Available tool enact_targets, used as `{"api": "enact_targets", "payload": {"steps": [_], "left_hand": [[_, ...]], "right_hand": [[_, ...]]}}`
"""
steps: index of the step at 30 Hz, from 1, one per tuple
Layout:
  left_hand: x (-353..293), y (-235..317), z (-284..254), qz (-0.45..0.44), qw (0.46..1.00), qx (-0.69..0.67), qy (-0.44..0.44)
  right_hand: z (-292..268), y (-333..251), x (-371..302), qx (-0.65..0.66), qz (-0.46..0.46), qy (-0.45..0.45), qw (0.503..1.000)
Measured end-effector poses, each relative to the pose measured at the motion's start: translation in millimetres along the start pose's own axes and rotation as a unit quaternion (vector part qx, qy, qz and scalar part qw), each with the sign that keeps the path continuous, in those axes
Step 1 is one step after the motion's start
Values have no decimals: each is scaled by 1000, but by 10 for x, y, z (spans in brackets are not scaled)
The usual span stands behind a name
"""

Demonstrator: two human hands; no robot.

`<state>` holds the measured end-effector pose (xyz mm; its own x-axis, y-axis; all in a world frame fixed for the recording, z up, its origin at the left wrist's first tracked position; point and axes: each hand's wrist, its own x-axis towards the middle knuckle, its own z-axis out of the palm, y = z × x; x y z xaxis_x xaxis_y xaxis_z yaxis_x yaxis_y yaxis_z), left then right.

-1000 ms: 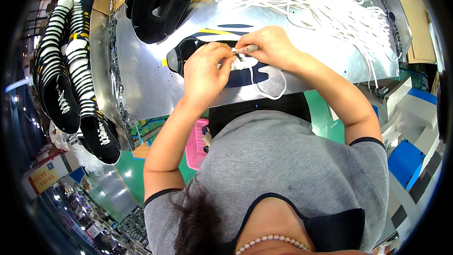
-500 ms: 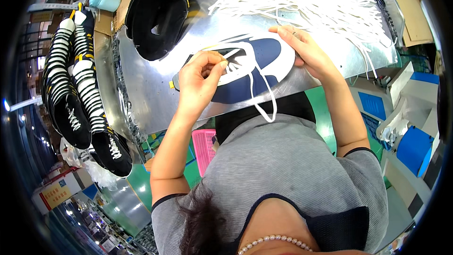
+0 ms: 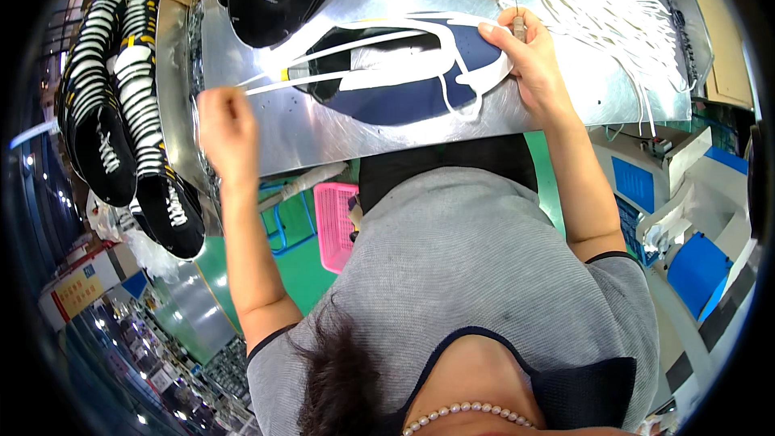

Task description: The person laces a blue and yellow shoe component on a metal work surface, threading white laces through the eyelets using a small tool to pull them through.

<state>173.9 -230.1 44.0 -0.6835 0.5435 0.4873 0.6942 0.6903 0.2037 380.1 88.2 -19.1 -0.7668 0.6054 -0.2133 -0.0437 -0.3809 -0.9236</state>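
A navy and white shoe upper (image 3: 404,105) lies flat on the metal table, its opening showing the tabletop through it. White shoelaces (image 3: 303,81) run taut from the upper to my left hand (image 3: 228,131), which is closed around their ends at the table's left side. At the toe end, my right hand (image 3: 533,60) pinches the upper's edge between thumb and fingers. Those same fingers also hold a small awl-like tool (image 3: 519,28) with a brown handle and thin metal shaft. A slack lace loop (image 3: 476,105) hangs over the upper's near side.
Loose white laces (image 3: 557,4) are heaped at the back right. Stacked black uppers (image 3: 274,0) stand at the back left. More stacked striped uppers (image 3: 137,105) hang beyond the table's left edge. A pink basket (image 3: 335,230) sits below the table.
My left hand has moved left from the upper's opening, drawing the laces out straight. My right hand stays at the toe, and the awl-like tool now shows in it.
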Motion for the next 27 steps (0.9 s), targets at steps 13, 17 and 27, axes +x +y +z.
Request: {"api": "enact_targets", "payload": {"steps": [13, 17, 27], "left_hand": [[-349, -1633, -988, -130, 950, 279, 46], [185, 264, -551, -170, 918, -357, -34], [435, 1310, 14, 67, 889, -420, -168]], "right_hand": [[-70, 60, 114, -65, 3, -8, 998], [-52, -10, 115, -363, -50, -25, 930], [40, -314, -117, -162, -175, -114, 964]]}}
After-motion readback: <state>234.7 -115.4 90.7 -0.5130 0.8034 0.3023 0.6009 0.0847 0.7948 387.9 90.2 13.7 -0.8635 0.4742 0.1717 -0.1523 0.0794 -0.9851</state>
